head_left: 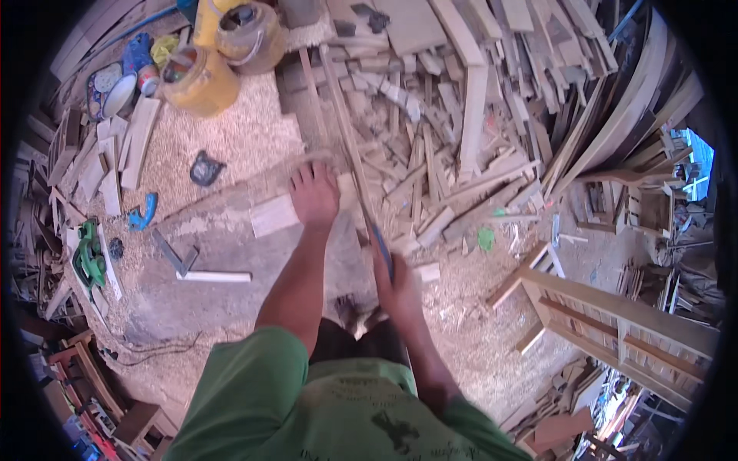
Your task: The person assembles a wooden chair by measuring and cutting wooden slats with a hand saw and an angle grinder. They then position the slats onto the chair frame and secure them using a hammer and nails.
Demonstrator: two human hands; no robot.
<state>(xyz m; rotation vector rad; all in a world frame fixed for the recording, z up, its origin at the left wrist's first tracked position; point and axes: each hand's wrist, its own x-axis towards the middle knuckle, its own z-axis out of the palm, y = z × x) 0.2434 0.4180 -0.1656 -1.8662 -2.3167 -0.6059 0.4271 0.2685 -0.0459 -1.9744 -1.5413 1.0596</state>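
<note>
My left hand lies with its fingers stretched over a pale wooden board, pressing it on the worn work surface. My right hand is closed around the blue handle of a handsaw. The saw's long blade, seen almost edge-on, points away from me past the right end of the board. Whether its teeth touch the wood I cannot tell. To the left of my left forearm lie a try square and a narrow pale stick.
Offcuts are heaped beyond the saw. At the far left are a yellow bucket and a clear tub. A green power tool and a blue-handled tool lie left. A wooden frame stands right.
</note>
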